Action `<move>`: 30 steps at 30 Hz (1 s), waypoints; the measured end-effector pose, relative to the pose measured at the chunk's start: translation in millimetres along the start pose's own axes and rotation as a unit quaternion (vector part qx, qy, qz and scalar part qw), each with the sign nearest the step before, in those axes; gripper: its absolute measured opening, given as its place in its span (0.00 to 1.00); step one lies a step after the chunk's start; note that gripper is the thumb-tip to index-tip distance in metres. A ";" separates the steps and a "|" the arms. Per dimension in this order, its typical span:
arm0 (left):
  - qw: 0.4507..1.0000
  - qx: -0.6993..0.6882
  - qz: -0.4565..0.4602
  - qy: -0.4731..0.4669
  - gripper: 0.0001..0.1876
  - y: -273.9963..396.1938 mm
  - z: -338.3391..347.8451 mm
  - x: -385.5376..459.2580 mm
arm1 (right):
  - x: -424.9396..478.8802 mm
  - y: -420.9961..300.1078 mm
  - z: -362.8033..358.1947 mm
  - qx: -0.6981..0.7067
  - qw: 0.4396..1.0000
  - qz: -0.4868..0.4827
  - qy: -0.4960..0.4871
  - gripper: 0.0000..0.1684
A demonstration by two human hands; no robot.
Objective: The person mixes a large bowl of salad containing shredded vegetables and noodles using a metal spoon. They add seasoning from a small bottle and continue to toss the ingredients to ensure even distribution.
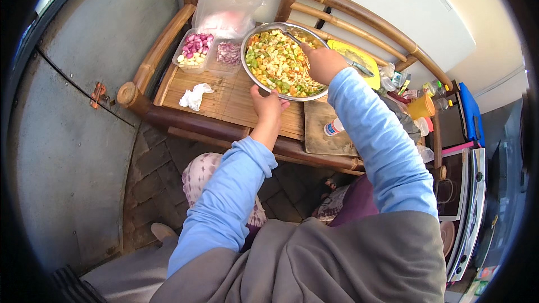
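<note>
A round metal bowl (249, 76) of chopped mixed vegetables (278, 61) sits on the bamboo bench. My left hand (268, 107) grips its near rim, thumb on top and fingers beneath. My right hand (326, 65) is over the bowl's right side, closed around the handle of a metal spoon (291, 36) whose head rests in the vegetables at the far rim. Just right of that hand lies a yellow plastic board (372, 61), with a grey-green handle (361, 68) across it; whether this handle belongs to the spoon, I cannot tell.
Left of the bowl stand clear tubs of peeled shallots and garlic (194, 52) and sliced shallots (228, 53). Behind them is a plastic bag (227, 4). Crumpled tissue (196, 97) lies on the slats. A wooden board (320, 118) bears a small bottle (334, 127). Packets and a yellow container (421, 107) crowd the right end.
</note>
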State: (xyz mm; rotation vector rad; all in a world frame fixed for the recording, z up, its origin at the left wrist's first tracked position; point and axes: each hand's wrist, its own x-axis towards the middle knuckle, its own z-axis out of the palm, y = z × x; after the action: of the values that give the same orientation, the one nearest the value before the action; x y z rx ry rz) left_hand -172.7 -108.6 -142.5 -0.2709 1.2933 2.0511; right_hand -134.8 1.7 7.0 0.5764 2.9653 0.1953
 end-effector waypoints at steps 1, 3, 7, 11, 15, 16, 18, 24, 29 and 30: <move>1.000 -0.001 0.000 0.002 0.24 0.4 0.1 -0.6 | 3.2 -1.7 3.0 -0.007 1.000 -0.016 -0.001 0.26; 1.000 -0.003 -0.001 0.005 0.24 1.5 0.7 -2.3 | 7.3 -6.0 6.1 -0.019 0.999 -0.047 -0.004 0.26; 1.000 -0.017 -0.001 0.009 0.25 3.8 2.5 -6.2 | -5.0 -16.2 12.2 -0.103 0.983 -0.151 -0.032 0.24; 1.000 -0.027 -0.003 0.002 0.25 5.6 1.6 -6.0 | -18.8 -8.6 18.2 -0.108 0.982 -0.150 -0.042 0.24; 0.999 -0.030 0.000 0.015 0.23 4.6 -0.4 -1.7 | -42.1 23.2 12.9 -0.124 0.983 -0.126 -0.042 0.35; 0.999 -0.035 -0.001 0.022 0.22 4.0 -0.1 -0.6 | -50.3 30.4 9.0 -0.125 0.984 -0.116 -0.052 0.34; 0.999 -0.030 0.002 0.023 0.22 2.6 0.2 1.1 | -69.4 43.6 -1.0 -0.129 0.985 -0.093 -0.071 0.32; 1.000 -0.014 -0.003 0.006 0.27 2.8 5.4 -2.5 | -117.0 89.5 -1.1 -0.056 0.997 -0.021 -0.049 0.37; 1.000 -0.021 0.008 0.013 0.27 3.0 1.0 -2.9 | -144.8 83.9 -32.4 0.034 0.997 0.017 -0.067 0.37; 1.000 -0.019 0.008 0.012 0.27 3.0 0.5 -3.1 | -149.2 79.8 -34.9 0.021 0.994 0.022 -0.101 0.36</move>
State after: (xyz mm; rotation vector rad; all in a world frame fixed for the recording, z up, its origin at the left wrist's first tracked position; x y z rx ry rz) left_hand -172.2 -110.3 -138.6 -0.3040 1.2751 2.0947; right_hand 27.0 14.9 66.2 0.6262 2.7688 0.0746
